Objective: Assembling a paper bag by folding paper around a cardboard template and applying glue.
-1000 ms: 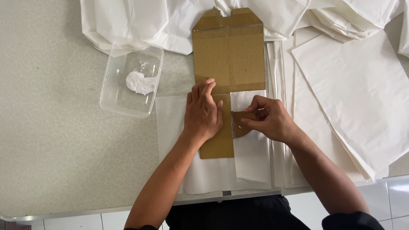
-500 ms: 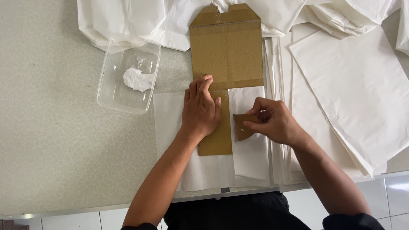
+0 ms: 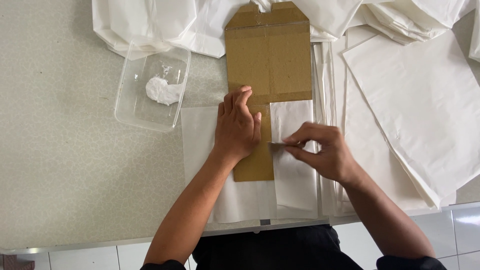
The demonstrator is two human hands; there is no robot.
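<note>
R hand (image 3: 320, 152) lifted, grip pinching paper flap (image 3: 292, 122); L hand (image 3: 237, 125) flat on cardboard (image 3: 267, 60); flap edge unclear.

Bright, even, soft daylight-like light from above, faint short shadows under the left hand (image 3: 237, 127) and right hand (image 3: 320, 152), white paper (image 3: 420, 105) near overexposed, small glints on the clear tub (image 3: 131, 107), sharp focus throughout, slight blur at right fingertips, little edge distortion

Matt brown cardboard template (image 3: 267, 65), smooth white paper sheets (image 3: 420, 105), clear glossy plastic tub (image 3: 131, 107)
</note>
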